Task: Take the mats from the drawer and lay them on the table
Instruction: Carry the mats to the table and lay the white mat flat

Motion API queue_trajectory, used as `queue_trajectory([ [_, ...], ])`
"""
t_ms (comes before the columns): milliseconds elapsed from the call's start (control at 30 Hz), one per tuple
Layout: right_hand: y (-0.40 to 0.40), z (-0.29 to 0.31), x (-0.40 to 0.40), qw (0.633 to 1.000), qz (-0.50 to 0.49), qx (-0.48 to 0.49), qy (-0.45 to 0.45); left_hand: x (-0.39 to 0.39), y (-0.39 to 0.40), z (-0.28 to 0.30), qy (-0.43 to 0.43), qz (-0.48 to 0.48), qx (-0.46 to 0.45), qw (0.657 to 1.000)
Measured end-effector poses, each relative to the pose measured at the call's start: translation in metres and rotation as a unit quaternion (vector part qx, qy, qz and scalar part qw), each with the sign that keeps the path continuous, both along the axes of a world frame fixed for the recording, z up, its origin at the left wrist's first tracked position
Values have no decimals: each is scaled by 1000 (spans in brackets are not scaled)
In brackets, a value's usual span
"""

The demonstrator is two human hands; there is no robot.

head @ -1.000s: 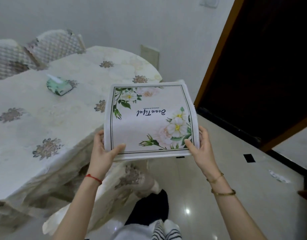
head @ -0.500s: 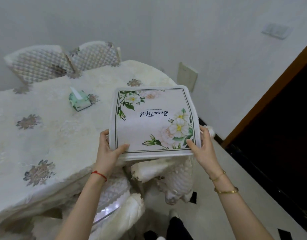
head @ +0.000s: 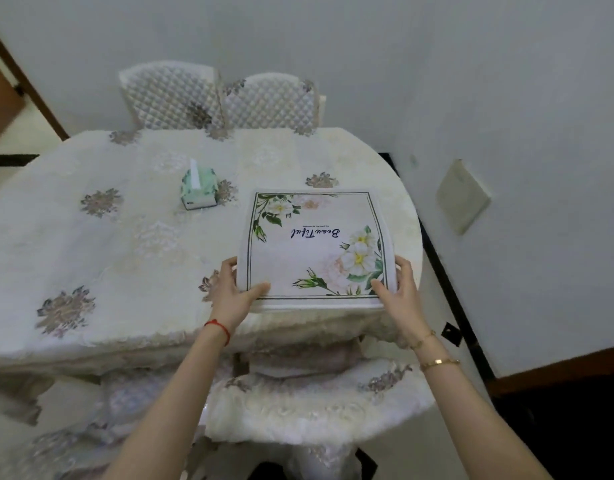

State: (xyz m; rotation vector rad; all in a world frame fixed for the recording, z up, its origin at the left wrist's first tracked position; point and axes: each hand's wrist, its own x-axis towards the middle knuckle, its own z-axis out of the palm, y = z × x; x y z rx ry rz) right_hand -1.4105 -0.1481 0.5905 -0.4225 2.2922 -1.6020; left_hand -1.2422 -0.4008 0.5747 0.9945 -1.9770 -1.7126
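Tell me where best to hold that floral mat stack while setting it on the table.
Probably as now: the two near corners of the mat stack, coming in from either side. It is flat, wide and floppy, so one grip would likely let it sag. The left hand and right hand each pinch a corner, thumb on top, fingers underneath, keeping it level over the table.

Clothed table [head: 90, 271] — tissue box [head: 198, 188], mats [head: 316, 251]

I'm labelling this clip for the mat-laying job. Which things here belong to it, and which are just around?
Part of the job:
mats, a stack
left hand and right hand, gripping its near corners
table

Just around:
tissue box
two chairs behind
chair tucked in front
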Motion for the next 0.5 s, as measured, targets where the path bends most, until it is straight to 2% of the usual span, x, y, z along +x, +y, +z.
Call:
queue_trajectory([
  [267, -44, -61, -74, 998, 24, 30, -57, -56, -26, -44, -52, 42, 4, 998],
  [500, -64, -103, -95, 993, 36, 80, -81, -72, -42, -91, -111, 48, 39, 992],
])
